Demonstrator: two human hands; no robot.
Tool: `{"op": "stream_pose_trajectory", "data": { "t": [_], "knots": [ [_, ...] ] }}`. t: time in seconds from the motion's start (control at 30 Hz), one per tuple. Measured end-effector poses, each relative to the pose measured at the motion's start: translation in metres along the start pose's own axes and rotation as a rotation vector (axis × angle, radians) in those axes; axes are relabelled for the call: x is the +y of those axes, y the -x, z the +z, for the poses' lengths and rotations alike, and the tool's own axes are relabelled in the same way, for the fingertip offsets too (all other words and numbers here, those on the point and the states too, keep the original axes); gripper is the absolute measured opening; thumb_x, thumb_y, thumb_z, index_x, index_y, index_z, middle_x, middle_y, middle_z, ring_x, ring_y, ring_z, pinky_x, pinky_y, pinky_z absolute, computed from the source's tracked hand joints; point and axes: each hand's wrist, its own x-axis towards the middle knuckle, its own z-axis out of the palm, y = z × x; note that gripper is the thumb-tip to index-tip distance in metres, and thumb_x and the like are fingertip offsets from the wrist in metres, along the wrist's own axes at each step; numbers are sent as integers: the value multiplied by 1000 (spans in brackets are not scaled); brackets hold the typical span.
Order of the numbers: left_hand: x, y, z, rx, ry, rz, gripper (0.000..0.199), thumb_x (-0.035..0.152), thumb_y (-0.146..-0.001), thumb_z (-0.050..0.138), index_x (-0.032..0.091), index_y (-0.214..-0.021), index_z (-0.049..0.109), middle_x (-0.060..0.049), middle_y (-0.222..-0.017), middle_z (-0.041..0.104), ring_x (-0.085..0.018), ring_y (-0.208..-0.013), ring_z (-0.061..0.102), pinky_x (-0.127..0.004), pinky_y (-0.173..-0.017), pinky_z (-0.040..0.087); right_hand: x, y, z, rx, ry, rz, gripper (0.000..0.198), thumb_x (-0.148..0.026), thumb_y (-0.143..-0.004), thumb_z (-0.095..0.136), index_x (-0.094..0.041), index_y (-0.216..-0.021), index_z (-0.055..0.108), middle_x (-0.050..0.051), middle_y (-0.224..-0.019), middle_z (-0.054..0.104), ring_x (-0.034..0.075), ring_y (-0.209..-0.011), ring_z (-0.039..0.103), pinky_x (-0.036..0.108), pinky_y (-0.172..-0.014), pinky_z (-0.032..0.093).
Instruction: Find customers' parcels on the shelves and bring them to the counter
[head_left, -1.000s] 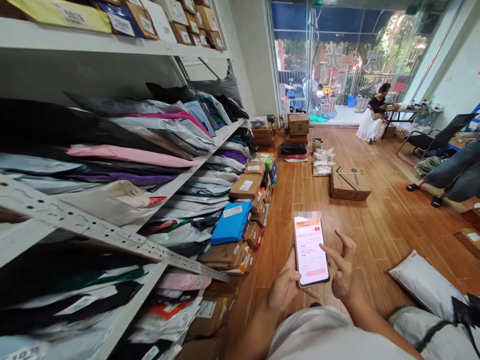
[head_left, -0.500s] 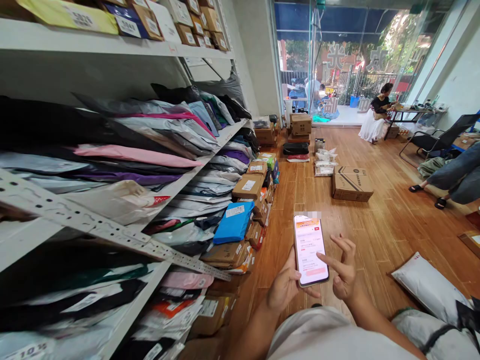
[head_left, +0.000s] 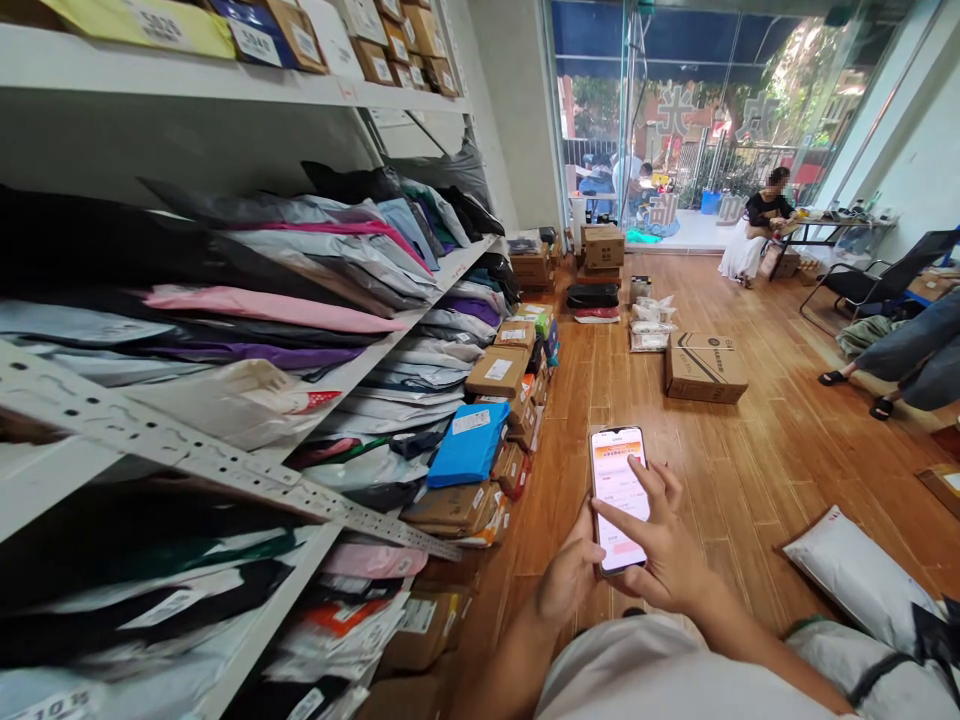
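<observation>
My left hand [head_left: 568, 575] grips a smartphone [head_left: 616, 478] from its lower left, screen lit with an orange and white page. My right hand [head_left: 660, 545] lies over the lower right part of the phone, index finger stretched left across the screen and touching it, the other fingers spread. Both hands hover above the wooden floor [head_left: 742, 470], in front of my light-coloured clothing at the bottom of the view.
Shelves [head_left: 352, 375] on the left hold several bagged parcels; cardboard boxes [head_left: 496, 372] and a blue parcel [head_left: 469, 443] line their foot. A carton [head_left: 705, 367] stands mid-floor, white parcel bags [head_left: 859, 575] lie right. One person [head_left: 754, 240] sits by the glass front, another's legs [head_left: 900, 355] reach in.
My right hand moved left onto the phone, its index finger now reaching across the screen. The left hand and phone stayed almost in place.
</observation>
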Motion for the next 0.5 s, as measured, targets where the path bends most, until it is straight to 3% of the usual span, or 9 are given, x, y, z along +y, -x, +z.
{"op": "stream_pose_trajectory", "data": {
  "t": [0.1,0.23,0.37,0.5],
  "knots": [
    [-1,2,-10,-46,17,-27,101,21,-75,54,30,-162,2,-12,-141,60,-35,-121,62,-40,-81,61,1,7,8,97,-114,62,68,-66,-98,18,-33,-151,45,10,-165,24,40,-145,27,67,-113,23],
    [2,3,-24,-90,61,-66,99,25,-79,55,31,-160,-1,-15,-141,59,-36,-115,66,-38,-68,64,5,18,31,227,-449,428,68,-66,-99,22,-31,-157,31,13,-164,32,36,-145,38,65,-114,34],
    [1,4,-38,-70,94,-33,100,26,-80,58,36,-160,0,-12,-142,60,-32,-114,66,-33,-65,63,9,27,66,182,-929,692,64,-68,-98,27,-32,-147,47,12,-146,60,32,-129,60,57,-102,53],
    [-4,12,-63,2,77,-31,88,48,-88,58,40,-161,9,-9,-145,58,-34,-117,65,-35,-62,62,4,27,99,203,-975,949,73,-80,-89,35,-26,-128,64,13,-126,74,37,-117,69,60,-96,57]
  ]
}}
